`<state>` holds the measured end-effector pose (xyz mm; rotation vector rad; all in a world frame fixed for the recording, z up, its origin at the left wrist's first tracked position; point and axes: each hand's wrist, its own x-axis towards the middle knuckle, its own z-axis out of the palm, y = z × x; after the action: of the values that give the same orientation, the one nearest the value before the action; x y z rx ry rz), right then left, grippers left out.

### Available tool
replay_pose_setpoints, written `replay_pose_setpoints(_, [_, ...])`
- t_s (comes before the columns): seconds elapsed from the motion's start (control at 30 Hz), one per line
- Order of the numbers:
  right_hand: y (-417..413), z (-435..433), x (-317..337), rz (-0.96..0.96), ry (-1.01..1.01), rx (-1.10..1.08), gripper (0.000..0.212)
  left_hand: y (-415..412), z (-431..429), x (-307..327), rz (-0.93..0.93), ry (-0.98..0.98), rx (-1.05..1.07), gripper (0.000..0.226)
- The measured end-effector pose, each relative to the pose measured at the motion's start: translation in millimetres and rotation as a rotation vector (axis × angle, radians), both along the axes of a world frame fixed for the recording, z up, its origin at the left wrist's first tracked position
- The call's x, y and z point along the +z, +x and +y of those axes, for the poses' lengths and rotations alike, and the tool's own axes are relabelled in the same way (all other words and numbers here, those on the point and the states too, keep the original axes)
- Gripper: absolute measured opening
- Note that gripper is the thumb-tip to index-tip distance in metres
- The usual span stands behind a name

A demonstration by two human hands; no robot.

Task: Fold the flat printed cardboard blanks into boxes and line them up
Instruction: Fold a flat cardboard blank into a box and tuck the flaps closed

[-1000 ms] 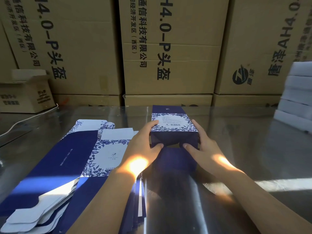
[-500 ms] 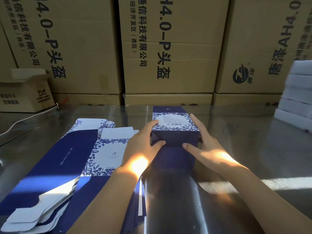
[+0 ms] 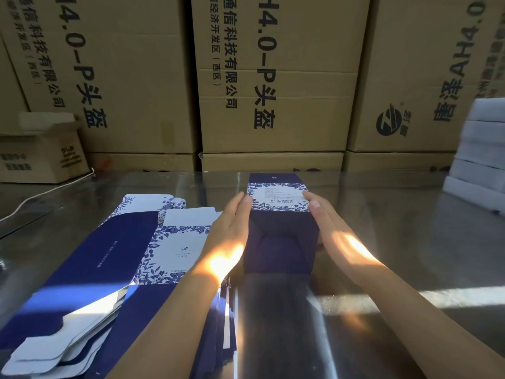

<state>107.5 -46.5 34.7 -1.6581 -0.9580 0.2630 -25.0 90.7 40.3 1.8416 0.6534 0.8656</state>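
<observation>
You've got the blue floral box (image 3: 278, 201) sitting on the shiny table (image 3: 396, 228) right in front of you, folded-in end facing you. Your left hand (image 3: 229, 231) and right hand (image 3: 330, 236) are both flat against its sides, fingers straight, nothing gripped (just the box sandwiched between them). The stack of flat blanks (image 3: 131, 247) lies beside your left arm.

The box (image 3: 281, 242) stands between the left grip (image 3: 232, 233) and the right grip (image 3: 333, 236), straight fingers pressing its sides; flat blanks (image 3: 123, 255) lie left of them.
</observation>
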Motion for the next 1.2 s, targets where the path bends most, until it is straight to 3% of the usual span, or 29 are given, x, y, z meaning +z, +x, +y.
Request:
replay_pose_setpoints(0.13, [-1.1,3.3,3.3,0.068,0.022,-0.008,0.039,3.1,1.0,6.4,0.098,-0.201,0.06,0.061])
replay_pose_setpoints(0.23, [1.5,3.6,7.0,0.166,0.127,0.014,0.034,1.1,-1.1,11.3,-0.088,-0.302,-0.05,0.048])
replay_pose_setpoints(0.37, [4.0,-3.1,10.7,0.195,0.268,0.048,0.049,-2.8,0.3,17.5,-0.345,-0.353,-0.069,0.032])
replay_pose_setpoints(0.47, [6.3,-3.8,9.4,0.222,0.256,0.065,0.066,-5.7,5.4,18.2,-0.406,-0.436,-0.069,0.016])
replay_pose_setpoints(0.53, [4.5,-1.7,8.2,0.217,0.195,0.051,0.055,-6.0,6.4,15.6,-0.351,-0.44,-0.097,0.009])
replay_pose_setpoints(0.63, [0.4,1.4,5.7,0.155,0.113,0.068,0.036,-2.1,5.5,10.2,-0.266,-0.418,-0.111,0.031])
replay_pose_setpoints(0.77, [0.0,2.3,6.9,0.159,0.156,0.027,0.028,-2.8,5.7,14.7,-0.233,-0.38,-0.127,0.02])
replay_pose_setpoints(0.83, [1.6,1.3,8.8,0.157,0.162,-0.026,0.022,-5.0,4.8,19.2,-0.204,-0.396,-0.193,0.03])
replay_pose_setpoints(0.93, [3.3,0.9,10.9,0.183,0.186,-0.057,0.028,-3.1,5.3,18.5,-0.181,-0.378,-0.253,0.044])
replay_pose_setpoints(1.03, [5.6,0.7,13.1,0.226,0.236,-0.057,0.028,-3.2,5.0,20.1,-0.24,-0.379,-0.264,0.042])
replay_pose_setpoints(1.2, [5.2,-1.4,16.2,0.317,0.24,-0.024,0.027,-5.1,6.1,19.4,-0.403,-0.415,-0.09,0.022])
